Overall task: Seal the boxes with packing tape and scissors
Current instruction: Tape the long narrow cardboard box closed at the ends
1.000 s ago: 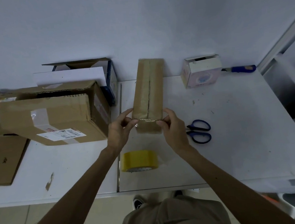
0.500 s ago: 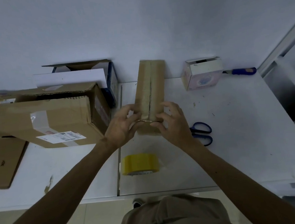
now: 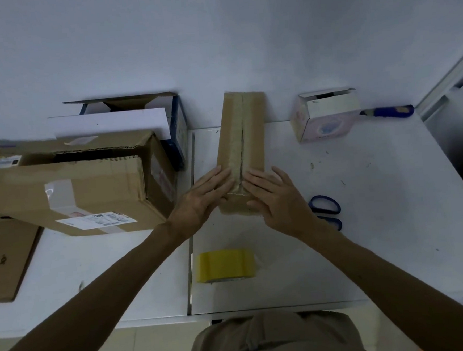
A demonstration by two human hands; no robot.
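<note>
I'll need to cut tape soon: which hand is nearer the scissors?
Right. The right hand lies flat on the narrow box, beside the scissors; the left hand presses the box's opposite side, farther away.

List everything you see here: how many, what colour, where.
narrow box: one, brown, centre
tape roll: one, yellow, front
scissors: one, blue, right of centre
large box: one, brown, left
open box: one, blue-white, behind large box
flat cardboard: one, brown, far left
small box: one, white-pink, back right
tool: one, blue handle, beside small box
table: one, white, underneath
left hand: one, flat on narrow box
right hand: one, flat on narrow box
</note>
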